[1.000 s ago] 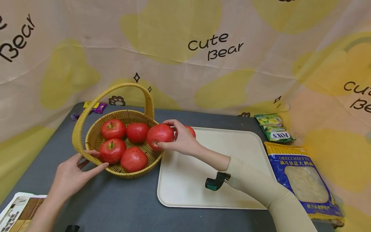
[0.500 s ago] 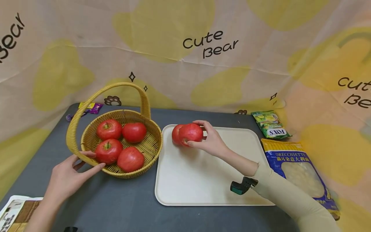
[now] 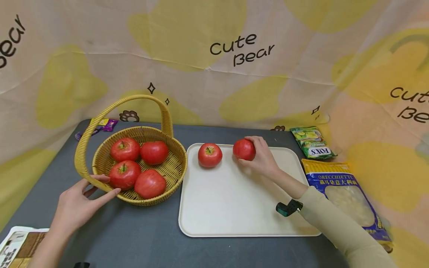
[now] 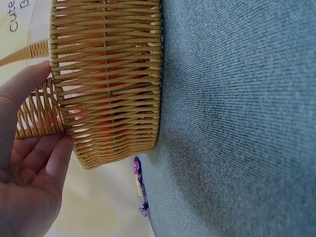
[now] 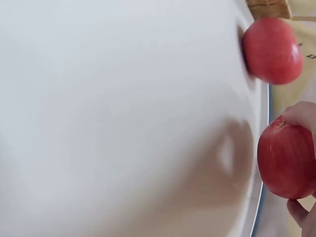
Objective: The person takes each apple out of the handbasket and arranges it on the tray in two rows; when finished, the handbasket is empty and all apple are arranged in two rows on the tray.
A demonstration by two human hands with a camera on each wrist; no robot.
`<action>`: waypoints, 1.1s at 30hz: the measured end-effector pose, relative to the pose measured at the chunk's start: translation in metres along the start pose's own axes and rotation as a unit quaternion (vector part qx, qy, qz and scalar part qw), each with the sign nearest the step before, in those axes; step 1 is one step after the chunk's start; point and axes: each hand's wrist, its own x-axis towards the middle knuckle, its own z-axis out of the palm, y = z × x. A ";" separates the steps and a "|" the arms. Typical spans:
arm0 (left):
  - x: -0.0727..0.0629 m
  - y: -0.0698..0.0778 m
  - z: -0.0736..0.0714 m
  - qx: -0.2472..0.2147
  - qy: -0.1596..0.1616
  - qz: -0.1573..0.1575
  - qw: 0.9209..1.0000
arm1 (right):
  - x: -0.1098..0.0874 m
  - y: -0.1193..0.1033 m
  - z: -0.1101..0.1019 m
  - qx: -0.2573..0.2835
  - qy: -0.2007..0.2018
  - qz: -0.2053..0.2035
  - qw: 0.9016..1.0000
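Note:
My right hand (image 3: 263, 155) grips a red apple (image 3: 244, 149) close over the far side of the white tray (image 3: 231, 208); its shadow falls on the tray in the right wrist view. To its left another apple (image 3: 209, 155) sits on the tray, stem up. At the left stands a yellow wicker basket (image 3: 144, 201) with several red apples (image 3: 124, 175) inside. My left hand (image 3: 78, 203) holds the basket at its near-left rim, by the foot of the tall handle (image 3: 85, 137). In the left wrist view, thumb and fingers (image 4: 29, 84) lie around that handle base.
Right of the tray lie a blue and yellow bag of orecchiette (image 3: 348, 197) and a green FOX'S packet (image 3: 311, 143). Small purple wrappers (image 3: 108, 125) lie behind the basket. A printed package (image 3: 21, 247) is at the front left. A patterned cloth (image 3: 187, 56) hangs behind the table.
My right hand has carried the apple from over the basket rightward to the far middle of the tray, uncovering the other apple there. My left hand stays on the basket.

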 end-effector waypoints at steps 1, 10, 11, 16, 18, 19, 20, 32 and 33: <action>0.000 0.000 0.000 0.000 0.000 0.000 1.000 | 0.001 0.003 0.000 -0.011 0.002 -0.007 1.000; 0.000 0.002 0.000 -0.013 -0.003 -0.001 1.000 | -0.005 0.014 0.008 -0.097 -0.008 -0.055 0.994; 0.000 0.002 0.000 -0.014 -0.004 -0.002 1.000 | -0.006 0.013 0.008 -0.095 -0.007 -0.065 0.993; 0.000 0.003 -0.001 -0.021 -0.002 -0.001 1.000 | -0.015 0.010 0.006 -0.094 -0.004 -0.131 0.987; 0.000 0.002 -0.001 -0.022 0.000 0.000 1.000 | -0.019 0.009 0.006 -0.100 -0.003 -0.160 0.982; 0.000 0.002 -0.001 -0.022 0.000 0.000 1.000 | -0.020 0.008 0.006 -0.102 -0.001 -0.173 0.980; 0.000 0.002 -0.001 -0.023 0.001 0.000 1.000 | -0.022 0.008 0.007 -0.103 0.002 -0.185 0.977; -0.001 0.000 0.000 -0.023 -0.001 -0.003 1.000 | -0.029 0.005 0.008 0.021 -0.001 -0.019 1.000; -0.001 0.000 0.000 -0.023 -0.002 -0.004 1.000 | -0.027 0.005 0.008 0.033 -0.007 0.001 0.999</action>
